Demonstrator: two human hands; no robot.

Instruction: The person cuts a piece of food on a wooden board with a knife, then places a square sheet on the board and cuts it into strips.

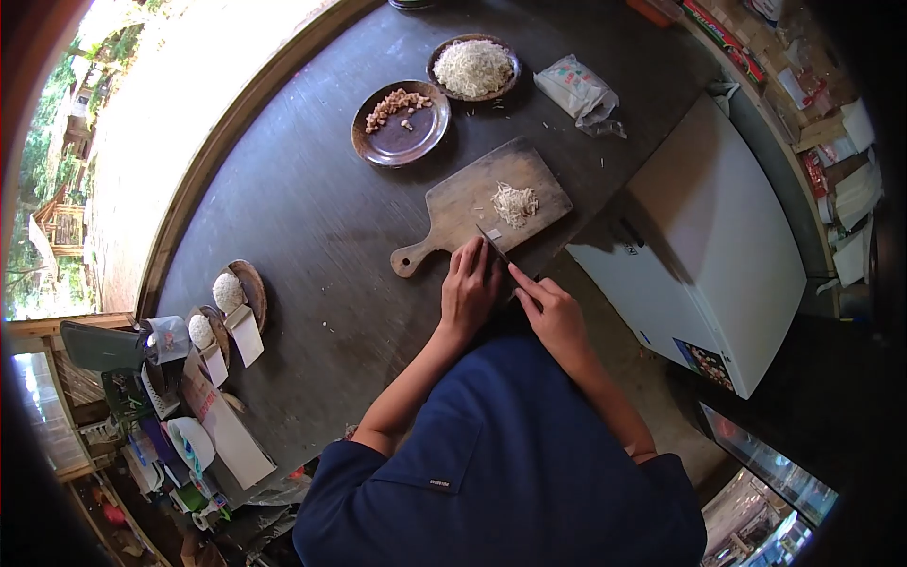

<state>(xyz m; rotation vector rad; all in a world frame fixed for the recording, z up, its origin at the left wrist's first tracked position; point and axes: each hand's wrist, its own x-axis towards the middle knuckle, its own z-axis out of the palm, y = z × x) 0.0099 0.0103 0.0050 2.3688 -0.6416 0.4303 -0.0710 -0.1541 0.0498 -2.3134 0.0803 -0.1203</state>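
My right hand is closed around a knife, whose narrow blade points up and left over the wooden cutting board. Close beside the blade, my left hand rests at the board's near edge with its fingers bent and pressed together. Whatever lies under those fingers is hidden. A small pale piece sits by the knife tip. Farther along the board is a loose heap of thin whitish shreds.
Beyond the board stand a brown plate with light-brown chunks, a bowl of white shreds and a plastic packet. Dishes with white rounded mounds and cardboard are at left. A white chest freezer stands right.
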